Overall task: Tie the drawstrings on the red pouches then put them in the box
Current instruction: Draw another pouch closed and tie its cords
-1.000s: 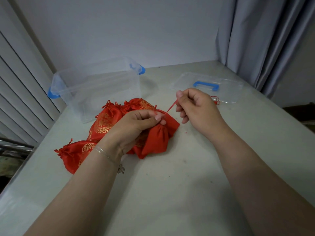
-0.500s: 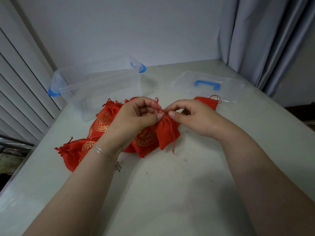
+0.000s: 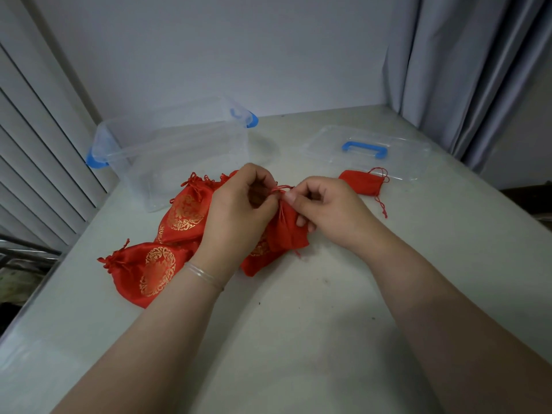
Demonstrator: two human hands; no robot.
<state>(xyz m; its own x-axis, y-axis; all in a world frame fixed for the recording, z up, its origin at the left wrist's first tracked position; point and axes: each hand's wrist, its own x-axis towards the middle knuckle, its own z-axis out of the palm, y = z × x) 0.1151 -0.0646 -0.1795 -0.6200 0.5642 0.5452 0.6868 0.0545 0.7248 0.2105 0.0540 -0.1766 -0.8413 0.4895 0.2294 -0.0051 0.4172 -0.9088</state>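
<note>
Both hands up close together over the table (image 3: pixel 298 324). Left hand (image 3: pixel 239 210) and right hand (image 3: pixel 325 210) pinching the drawstring (image 3: pixel 280 189) at the neck of a red pouch (image 3: pixel 286 231). More red pouches (image 3: pixel 155 270) piled under the left wrist, partly hidden. Clear box (image 3: pixel 167 150) behind, open, maybe empty. Lid (image 3: pixel 364 150) off to the right, another small pouch (image 3: pixel 363 182) just beside it.

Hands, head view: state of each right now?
Left hand: closed, pinching the drawstring at the red pouch neck.
Right hand: closed, pinching the same drawstring.
</note>
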